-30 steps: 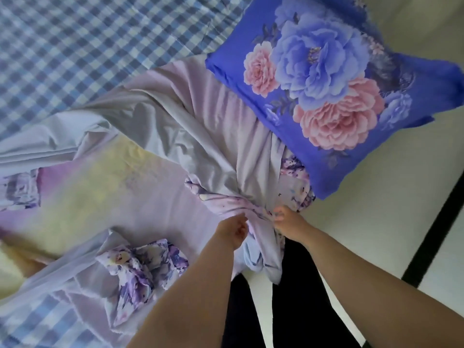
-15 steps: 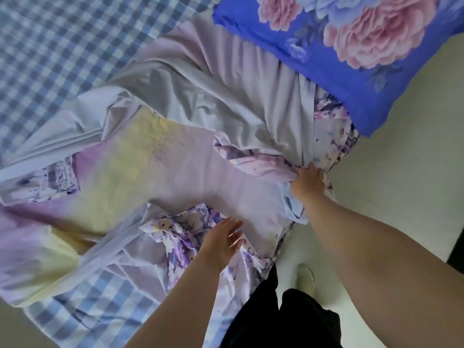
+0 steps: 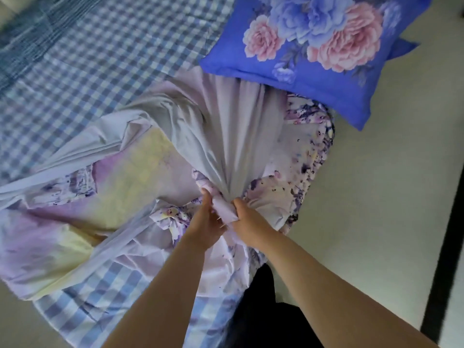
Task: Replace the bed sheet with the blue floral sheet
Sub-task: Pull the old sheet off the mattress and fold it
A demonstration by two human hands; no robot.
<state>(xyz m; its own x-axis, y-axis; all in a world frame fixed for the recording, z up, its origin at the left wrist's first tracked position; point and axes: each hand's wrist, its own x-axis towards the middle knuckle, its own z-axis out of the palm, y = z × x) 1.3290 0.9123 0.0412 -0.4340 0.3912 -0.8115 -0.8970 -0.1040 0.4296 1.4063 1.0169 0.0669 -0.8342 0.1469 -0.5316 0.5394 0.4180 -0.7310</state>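
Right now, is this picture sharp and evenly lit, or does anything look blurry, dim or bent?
Head view: dim, soft light with no glare; the blue pillow with pink flowers shows clearly, the blue-and-white checked sheet blurs toward the top-left corner, and the wide lens bows the edges.

Both hands gripped one bunched fold of pale lilac floral sheet (image 3: 226,136), left hand (image 3: 206,222) and right hand (image 3: 247,218) close together. Sheet lay crumpled over blue checked bedding (image 3: 88,61). Blue floral pillow (image 3: 313,46) sat at far edge, overlapping sheet.
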